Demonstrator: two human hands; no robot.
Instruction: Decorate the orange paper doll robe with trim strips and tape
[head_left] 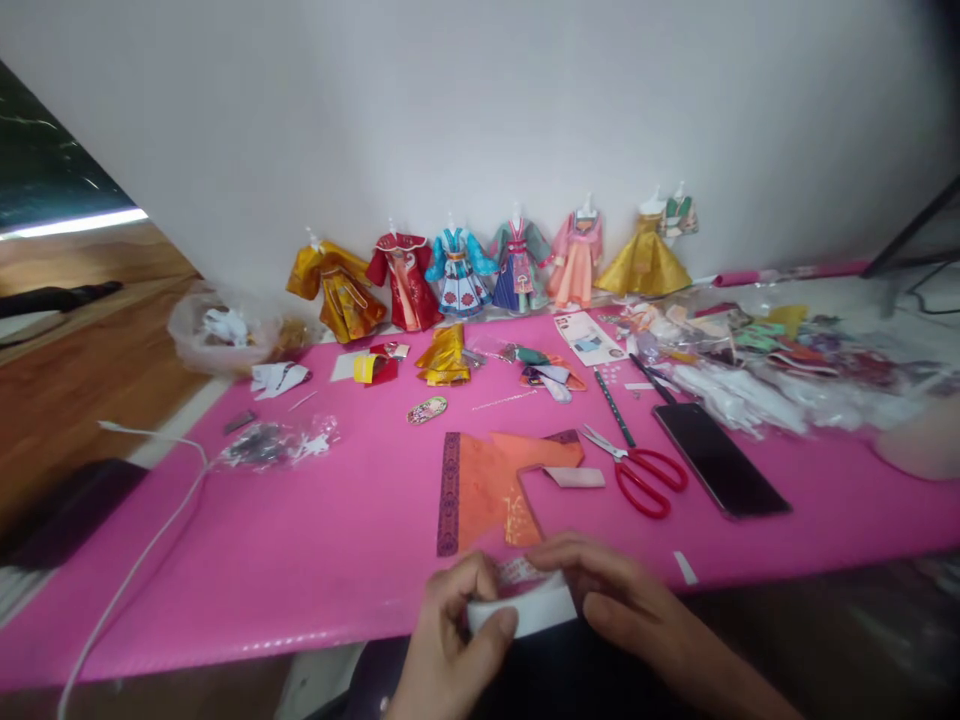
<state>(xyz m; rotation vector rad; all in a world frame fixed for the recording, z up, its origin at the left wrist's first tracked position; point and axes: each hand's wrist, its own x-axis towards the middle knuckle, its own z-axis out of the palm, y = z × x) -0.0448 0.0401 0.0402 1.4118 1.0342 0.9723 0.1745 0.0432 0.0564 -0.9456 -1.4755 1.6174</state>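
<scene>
At the table's near edge, my left hand [461,635] pinches the left end of a white strip [536,610] between thumb and bent fingers. My right hand [630,610] is closed at the strip's other end, its fingertips at the upper edge. Behind the strip shows a bit of clear film [517,570] with reddish print, partly hidden by my fingers. Just beyond my hands lies an orange cloth piece [480,490] with dark patterned bands. A pale folded strip [574,477] rests by its right arm. Red-handled scissors [637,470] lie partly open to the right.
Several small dressed doll forms [457,268] stand along the wall. A black phone [716,460] and a dark dotted pencil [615,408] lie at right, near piled plastic bags [780,375]. A clear tub [225,330] and a white cable [161,540] are at left.
</scene>
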